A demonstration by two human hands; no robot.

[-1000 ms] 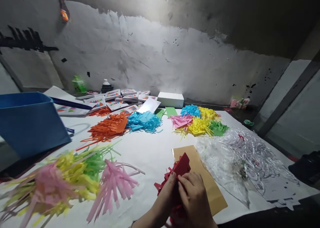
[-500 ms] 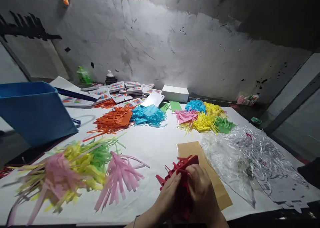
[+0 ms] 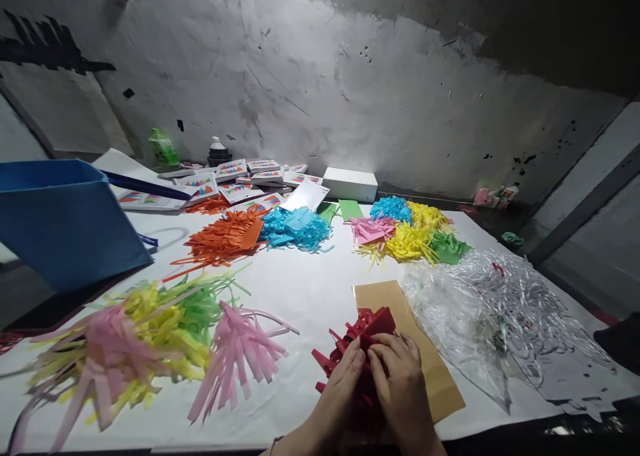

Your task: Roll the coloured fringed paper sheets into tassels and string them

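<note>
Red fringed paper [image 3: 379,321]. Was pinched by left hand [image 3: 344,376] and right hand [image 3: 403,379], right between both, neither one much nearer. Poked its flat end up and away past them. Stuck loose strips out left. Was by brown paper [image 3: 384,295], over white table [image 3: 290,279].

Red paper [image 3: 379,324] between the hands [image 3: 400,376], tan sheet [image 3: 437,373] beside them, white desk [image 3: 295,289] beneath. Left of them, pink tassel [image 3: 237,349] and blue container [image 3: 70,233]; beyond, orange fringe [image 3: 225,236] and white boxes [image 3: 231,170] patterned with multicoloured triangles.
</note>
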